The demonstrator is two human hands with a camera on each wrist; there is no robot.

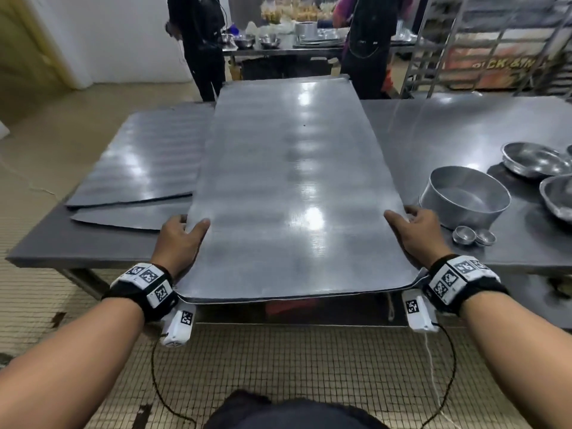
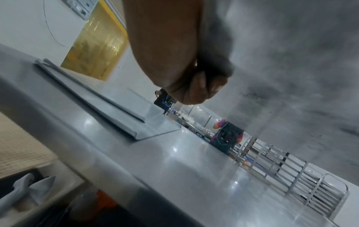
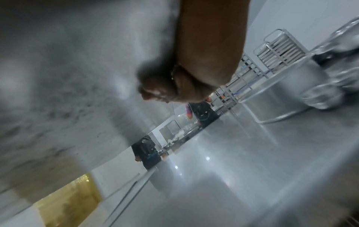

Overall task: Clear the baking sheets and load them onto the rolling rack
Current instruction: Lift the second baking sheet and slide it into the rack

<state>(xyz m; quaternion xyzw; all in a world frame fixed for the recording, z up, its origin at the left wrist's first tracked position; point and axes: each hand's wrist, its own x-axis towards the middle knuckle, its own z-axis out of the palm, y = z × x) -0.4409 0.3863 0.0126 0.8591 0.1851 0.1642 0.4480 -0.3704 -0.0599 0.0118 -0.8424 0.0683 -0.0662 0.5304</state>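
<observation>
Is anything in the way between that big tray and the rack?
Nothing blocks the rolling rack itself, but the table lies between. Both hands, left hand and right hand, grip the baking sheet.

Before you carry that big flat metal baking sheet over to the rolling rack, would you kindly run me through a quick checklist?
1. Left hand grips the large flat grey metal baking sheet, thumb on top: ok.
2. Right hand grips the opposite edge: ok.
3. Sheet top free of items: ok.
4. Sheet lifted off the steel table: ok, wrist views show a gap.
5. Clearance from the round aluminium cake pan beside the right hand: close, cannot tell.
6. Free slot in the steel rolling rack: cannot tell.
</observation>
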